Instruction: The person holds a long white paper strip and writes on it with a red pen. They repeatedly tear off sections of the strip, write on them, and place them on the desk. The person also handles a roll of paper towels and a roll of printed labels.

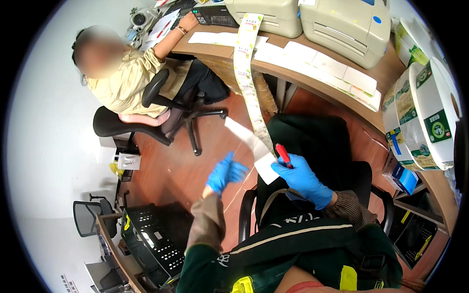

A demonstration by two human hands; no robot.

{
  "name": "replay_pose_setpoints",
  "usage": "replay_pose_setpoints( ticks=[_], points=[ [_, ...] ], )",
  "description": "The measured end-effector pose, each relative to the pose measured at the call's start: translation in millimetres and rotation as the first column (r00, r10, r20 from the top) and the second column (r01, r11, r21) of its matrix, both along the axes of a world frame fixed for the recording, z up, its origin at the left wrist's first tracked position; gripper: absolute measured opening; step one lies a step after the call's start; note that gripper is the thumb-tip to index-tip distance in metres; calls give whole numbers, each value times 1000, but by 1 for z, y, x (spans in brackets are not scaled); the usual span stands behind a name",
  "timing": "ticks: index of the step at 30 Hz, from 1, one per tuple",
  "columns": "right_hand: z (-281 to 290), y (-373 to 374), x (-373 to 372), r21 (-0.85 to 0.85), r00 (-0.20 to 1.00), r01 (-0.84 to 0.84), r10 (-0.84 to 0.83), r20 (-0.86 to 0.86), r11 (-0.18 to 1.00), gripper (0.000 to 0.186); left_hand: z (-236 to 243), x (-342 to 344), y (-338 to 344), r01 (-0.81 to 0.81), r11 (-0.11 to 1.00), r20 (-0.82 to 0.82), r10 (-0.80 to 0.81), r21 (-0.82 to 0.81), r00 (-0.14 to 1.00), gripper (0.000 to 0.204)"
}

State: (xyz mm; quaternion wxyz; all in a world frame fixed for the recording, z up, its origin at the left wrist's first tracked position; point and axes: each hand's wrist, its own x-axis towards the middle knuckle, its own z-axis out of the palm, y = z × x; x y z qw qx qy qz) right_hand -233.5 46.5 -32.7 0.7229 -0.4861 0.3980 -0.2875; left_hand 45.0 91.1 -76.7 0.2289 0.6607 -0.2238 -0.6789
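My right hand [308, 181], in a blue glove, is closed on the lower part of a long label strip [247, 80] and on a slim red pen-like tool [283, 154] whose exact kind I cannot make out. The printed strip hangs down from a beige printer [271, 17] on the desk. Near my right hand its blank white back [266, 168] shows where the strip turns over. My left hand [226, 173], gloved in blue too, is held apart to the left of the strip, its fingers extended and slightly blurred, with nothing visible in them.
A second beige printer [347, 31] and white label sheets [337, 68] lie along the curved desk [298, 73]. Large label rolls [420, 117] stand at the right. At left a co-worker [132, 83] sits on a black chair. A black perforated crate [156, 239] stands lower left.
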Motion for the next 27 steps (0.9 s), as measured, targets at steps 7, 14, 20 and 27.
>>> replay_pose_setpoints(
  ticks=[7, 14, 20, 27],
  points=[
    [18, 1, -7, -242, 937, -342, 311, -158, 908, 21, 52, -123, 6, -693, 721, -814, 402, -1, 419, 56],
    [8, -4, -54, -258, 924, 380, -378, 60, 888, 26, 55, -92, -48, -863, 456, -887, 275, -219, 371, 41],
    [-22, -30, -134, -180, 836, 423, -459, -299, 888, 30, 86, -69, -71, -877, 275, -856, 239, -393, 459, 40],
    [-40, -30, -183, 32, 904, 372, -354, -238, 928, 13, 103, -38, -94, -814, 295, -820, 139, -500, 555, 47]
  ],
)
